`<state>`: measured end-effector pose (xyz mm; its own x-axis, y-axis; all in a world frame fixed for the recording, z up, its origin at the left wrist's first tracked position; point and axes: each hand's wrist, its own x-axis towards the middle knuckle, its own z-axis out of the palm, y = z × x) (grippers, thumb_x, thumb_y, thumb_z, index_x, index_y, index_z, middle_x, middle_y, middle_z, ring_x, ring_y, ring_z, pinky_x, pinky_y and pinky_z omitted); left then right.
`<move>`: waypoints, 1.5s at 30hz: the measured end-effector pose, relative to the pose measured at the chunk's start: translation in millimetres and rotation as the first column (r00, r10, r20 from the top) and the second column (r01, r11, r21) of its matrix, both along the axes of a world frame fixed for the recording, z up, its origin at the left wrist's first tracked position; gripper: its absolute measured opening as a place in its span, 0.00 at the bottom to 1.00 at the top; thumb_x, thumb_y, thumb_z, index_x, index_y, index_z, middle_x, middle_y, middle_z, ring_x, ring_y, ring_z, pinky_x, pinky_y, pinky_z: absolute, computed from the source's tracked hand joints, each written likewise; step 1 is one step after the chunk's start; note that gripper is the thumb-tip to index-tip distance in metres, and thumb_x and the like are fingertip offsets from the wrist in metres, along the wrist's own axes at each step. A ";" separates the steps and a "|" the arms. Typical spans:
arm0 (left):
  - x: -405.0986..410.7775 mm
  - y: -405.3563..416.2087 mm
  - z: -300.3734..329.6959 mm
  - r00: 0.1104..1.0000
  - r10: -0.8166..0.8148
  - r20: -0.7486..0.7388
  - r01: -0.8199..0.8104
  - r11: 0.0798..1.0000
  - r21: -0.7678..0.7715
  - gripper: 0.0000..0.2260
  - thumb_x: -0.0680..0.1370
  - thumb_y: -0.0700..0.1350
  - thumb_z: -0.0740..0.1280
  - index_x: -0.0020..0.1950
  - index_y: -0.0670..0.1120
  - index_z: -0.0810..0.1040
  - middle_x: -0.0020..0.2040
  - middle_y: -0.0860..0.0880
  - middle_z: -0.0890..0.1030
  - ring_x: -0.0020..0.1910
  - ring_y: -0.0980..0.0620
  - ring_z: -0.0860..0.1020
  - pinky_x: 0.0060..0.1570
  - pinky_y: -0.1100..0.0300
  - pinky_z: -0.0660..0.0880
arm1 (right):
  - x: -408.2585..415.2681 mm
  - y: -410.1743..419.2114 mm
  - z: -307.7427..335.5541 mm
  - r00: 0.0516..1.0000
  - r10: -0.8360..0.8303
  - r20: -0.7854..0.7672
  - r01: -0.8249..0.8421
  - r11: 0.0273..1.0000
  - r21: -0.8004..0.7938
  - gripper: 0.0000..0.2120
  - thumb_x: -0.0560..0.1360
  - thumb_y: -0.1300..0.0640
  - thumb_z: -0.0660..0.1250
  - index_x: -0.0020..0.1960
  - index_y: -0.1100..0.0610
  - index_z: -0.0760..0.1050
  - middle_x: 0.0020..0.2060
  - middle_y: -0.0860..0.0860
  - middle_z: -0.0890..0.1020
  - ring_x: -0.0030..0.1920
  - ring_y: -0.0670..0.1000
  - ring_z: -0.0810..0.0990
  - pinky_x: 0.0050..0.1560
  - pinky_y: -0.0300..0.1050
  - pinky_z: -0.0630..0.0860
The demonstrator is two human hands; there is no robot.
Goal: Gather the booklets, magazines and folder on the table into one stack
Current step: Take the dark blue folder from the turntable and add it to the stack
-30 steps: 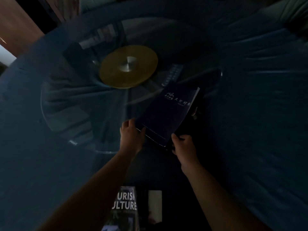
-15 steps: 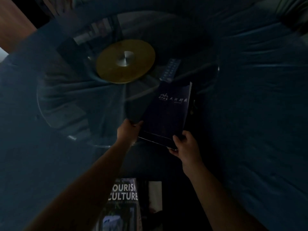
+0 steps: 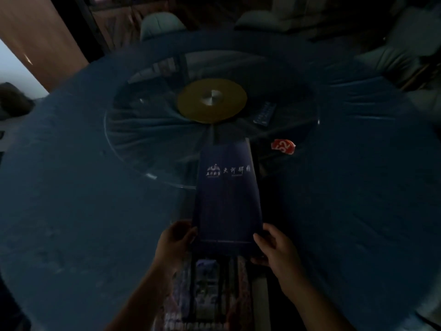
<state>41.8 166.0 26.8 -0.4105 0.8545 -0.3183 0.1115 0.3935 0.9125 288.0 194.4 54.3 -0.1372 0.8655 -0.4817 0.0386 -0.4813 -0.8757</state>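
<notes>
The room is dim. A dark navy folder point(image 3: 226, 197) with a white logo and characters is held lengthwise in front of me, above the table. My left hand point(image 3: 175, 237) grips its near left corner and my right hand point(image 3: 272, 244) grips its near right corner. Below the folder's near edge, between my forearms, lie magazines point(image 3: 207, 290) with pictured covers at the table's front edge, partly hidden by the folder and my arms.
A round table with a blue cloth point(image 3: 358, 199) carries a glass turntable point(image 3: 133, 139) with a gold hub point(image 3: 212, 100). A remote control point(image 3: 265, 113) and a small red-and-white item point(image 3: 283, 146) lie on the glass. Chairs point(image 3: 162, 22) stand beyond.
Both hands have drawn the folder toward me and turned it straight, from slanting right over the glass. The red-and-white item, hidden before, now shows. The camera view has tilted up.
</notes>
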 end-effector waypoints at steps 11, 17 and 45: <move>-17.4 -141.4 -17.4 0.995 -0.006 -0.095 -0.007 0.991 -0.134 0.07 0.77 0.45 0.71 0.52 0.54 0.79 0.46 0.55 0.84 0.44 0.58 0.83 0.44 0.60 0.79 | -37.0 -127.4 -39.4 0.956 0.046 0.289 -0.029 0.998 -0.062 0.14 0.78 0.55 0.66 0.64 0.51 0.74 0.57 0.51 0.79 0.51 0.49 0.80 0.46 0.43 0.79; -16.7 -165.7 -19.9 0.968 -0.037 -0.249 0.004 0.991 -0.132 0.08 0.76 0.45 0.72 0.54 0.51 0.80 0.47 0.52 0.82 0.43 0.57 0.81 0.40 0.65 0.75 | -37.1 -150.1 -34.0 0.894 0.132 0.429 -0.129 0.991 -0.035 0.16 0.79 0.56 0.66 0.66 0.55 0.73 0.47 0.48 0.81 0.46 0.46 0.81 0.42 0.41 0.81; 12.2 -168.8 -25.5 0.944 -0.028 -0.328 -0.029 0.985 -0.168 0.22 0.79 0.44 0.64 0.72 0.59 0.66 0.55 0.49 0.82 0.45 0.51 0.79 0.50 0.54 0.78 | -28.3 -155.8 -27.7 0.664 0.149 0.732 -0.307 0.948 0.085 0.34 0.74 0.47 0.69 0.75 0.55 0.60 0.71 0.57 0.66 0.69 0.55 0.68 0.68 0.52 0.70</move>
<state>54.0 -2.7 1.3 -0.5169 0.8002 -0.3043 0.3933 0.5377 0.7458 259.6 38.6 26.6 -0.0282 0.9353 -0.3527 0.7702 -0.2046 -0.6042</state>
